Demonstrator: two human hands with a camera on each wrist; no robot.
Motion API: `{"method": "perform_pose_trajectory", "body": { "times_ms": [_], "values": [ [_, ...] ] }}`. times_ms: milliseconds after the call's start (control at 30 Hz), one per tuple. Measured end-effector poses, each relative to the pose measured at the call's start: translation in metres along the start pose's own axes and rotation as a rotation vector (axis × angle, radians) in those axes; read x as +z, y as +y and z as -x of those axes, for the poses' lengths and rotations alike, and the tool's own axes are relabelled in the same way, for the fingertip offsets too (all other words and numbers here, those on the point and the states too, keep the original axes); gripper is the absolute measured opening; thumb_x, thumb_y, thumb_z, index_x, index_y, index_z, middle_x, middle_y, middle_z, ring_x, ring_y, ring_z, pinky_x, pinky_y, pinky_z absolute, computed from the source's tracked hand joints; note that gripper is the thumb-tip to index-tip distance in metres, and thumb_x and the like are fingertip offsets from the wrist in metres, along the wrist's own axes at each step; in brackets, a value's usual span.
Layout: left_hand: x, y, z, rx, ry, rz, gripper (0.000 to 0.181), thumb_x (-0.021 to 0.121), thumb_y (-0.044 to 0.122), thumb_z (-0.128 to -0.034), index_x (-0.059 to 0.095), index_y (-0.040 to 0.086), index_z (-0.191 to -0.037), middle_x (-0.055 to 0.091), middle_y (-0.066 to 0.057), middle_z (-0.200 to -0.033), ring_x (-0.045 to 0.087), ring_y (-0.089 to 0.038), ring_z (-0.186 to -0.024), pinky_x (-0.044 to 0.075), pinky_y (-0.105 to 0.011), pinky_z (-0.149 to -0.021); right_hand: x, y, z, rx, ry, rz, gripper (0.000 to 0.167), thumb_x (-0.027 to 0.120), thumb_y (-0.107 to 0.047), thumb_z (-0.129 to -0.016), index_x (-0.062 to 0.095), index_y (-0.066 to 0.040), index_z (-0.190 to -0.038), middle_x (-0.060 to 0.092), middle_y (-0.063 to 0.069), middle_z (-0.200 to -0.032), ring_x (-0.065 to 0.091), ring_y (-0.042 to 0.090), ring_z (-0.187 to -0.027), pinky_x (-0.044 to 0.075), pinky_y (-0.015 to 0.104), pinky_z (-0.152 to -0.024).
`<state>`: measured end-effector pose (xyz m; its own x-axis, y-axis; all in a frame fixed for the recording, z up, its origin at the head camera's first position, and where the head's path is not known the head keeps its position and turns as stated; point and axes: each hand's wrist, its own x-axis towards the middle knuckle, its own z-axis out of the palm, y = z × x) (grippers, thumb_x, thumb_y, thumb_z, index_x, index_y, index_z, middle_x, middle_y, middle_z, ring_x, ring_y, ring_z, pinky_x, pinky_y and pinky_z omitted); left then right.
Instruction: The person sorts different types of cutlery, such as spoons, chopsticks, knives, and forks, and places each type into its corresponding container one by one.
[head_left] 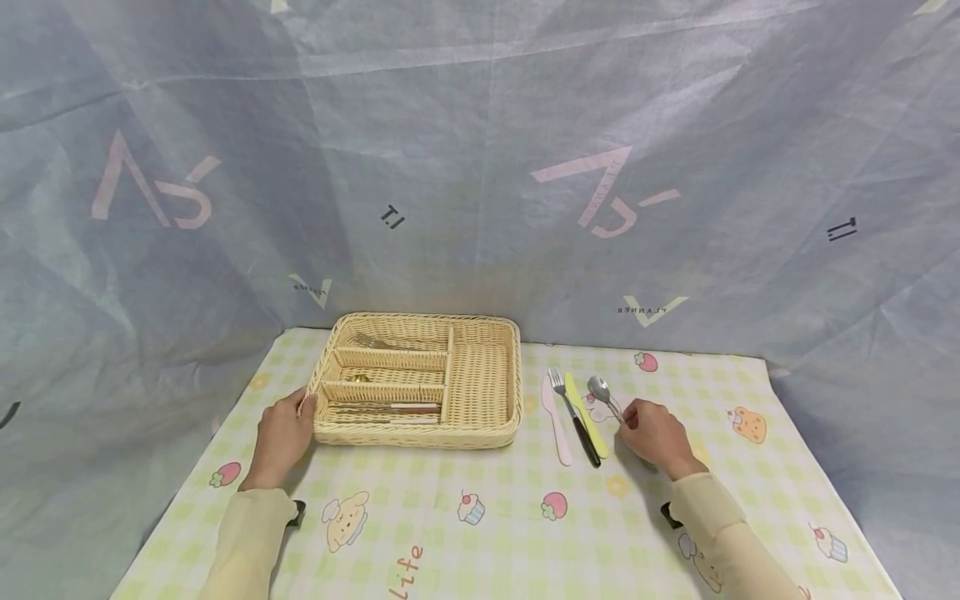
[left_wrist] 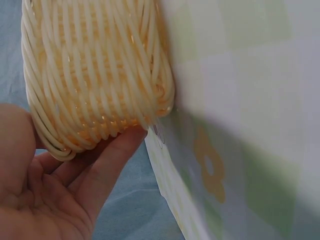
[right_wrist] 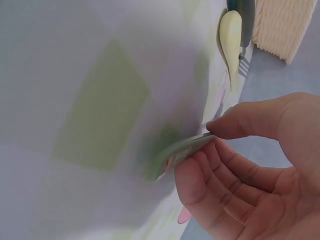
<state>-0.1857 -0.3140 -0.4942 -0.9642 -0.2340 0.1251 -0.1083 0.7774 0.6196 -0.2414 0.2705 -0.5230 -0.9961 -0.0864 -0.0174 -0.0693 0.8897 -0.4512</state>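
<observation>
A woven cutlery basket (head_left: 420, 437) with dividers stands left of centre in the head view. My left hand (head_left: 283, 433) grips its left end near the front corner; in the left wrist view, thumb and fingers hold the wicker wall (left_wrist: 95, 70) from both sides. On the right, my right hand (head_left: 660, 435) pinches the handle end of a metal spoon (head_left: 598, 387), whose bowl points toward the back. The right wrist view shows the shiny handle (right_wrist: 185, 149) between thumb and fingers, tilted against the cloth; the bowl is hidden there.
Between basket and spoon lie a pink knife (head_left: 556, 421), a black-handled fork (head_left: 577, 425) and a yellow knife (head_left: 585, 412). The basket's left compartments hold forks (head_left: 375, 342), a gold-coloured piece (head_left: 361, 378) and slim brown-and-white handles (head_left: 416, 409). A grey cloth backdrop (head_left: 465, 250) hangs behind.
</observation>
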Motion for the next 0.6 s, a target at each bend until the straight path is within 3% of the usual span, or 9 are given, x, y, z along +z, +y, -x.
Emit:
{"method": "perform_pose_trajectory", "body": {
  "times_ms": [600],
  "values": [
    [0.001, 0.000, -0.001, -0.014, -0.002, 0.000, 0.049, 0.044, 0.023, -0.1169, 0.051, -0.007, -0.154, 0.068, -0.036, -0.127, 0.069, -0.051, -0.110, 0.051, -0.068, -0.093, -0.018, -0.012, 0.014, -0.065, 0.068, -0.029, 0.011, 0.070, -0.007, -0.094, 0.072, 0.001, -0.101, 0.071, 0.008, -0.087, 0.057, 0.017, -0.064, 0.048, 0.036, -0.056]
  ]
}}
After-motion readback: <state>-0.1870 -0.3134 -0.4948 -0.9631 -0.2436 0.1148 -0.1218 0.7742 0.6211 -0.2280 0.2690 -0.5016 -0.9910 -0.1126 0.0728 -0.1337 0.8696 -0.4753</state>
